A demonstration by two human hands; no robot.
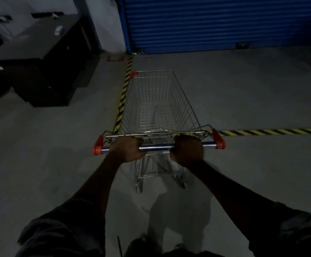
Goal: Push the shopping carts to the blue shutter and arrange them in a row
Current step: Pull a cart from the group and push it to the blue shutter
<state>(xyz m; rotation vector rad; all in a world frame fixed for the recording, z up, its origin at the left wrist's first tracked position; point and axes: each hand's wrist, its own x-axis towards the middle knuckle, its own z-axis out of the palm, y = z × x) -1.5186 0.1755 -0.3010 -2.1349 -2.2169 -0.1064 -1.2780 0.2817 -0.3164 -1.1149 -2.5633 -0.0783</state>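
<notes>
Steel-wire shopping cart (158,101) found out on the concrete floor, nose aimed at the blue shutter (216,25) but well short of it, left side just beside the striped floor tape (123,101). Judged early in the job: no cart parked at the shutter in view, no row begun, other carts not seen. Remaining: roll-up to the shutter, squaring off, same again for the rest. Left hand (127,148) and right hand (187,150) set knuckles-up on the handle bar (158,146), either side of its middle, fingers (138,140) clenched round it. Both arms stretched forward, nearly straight. Dark cabinets (45,58) noted off left.
</notes>
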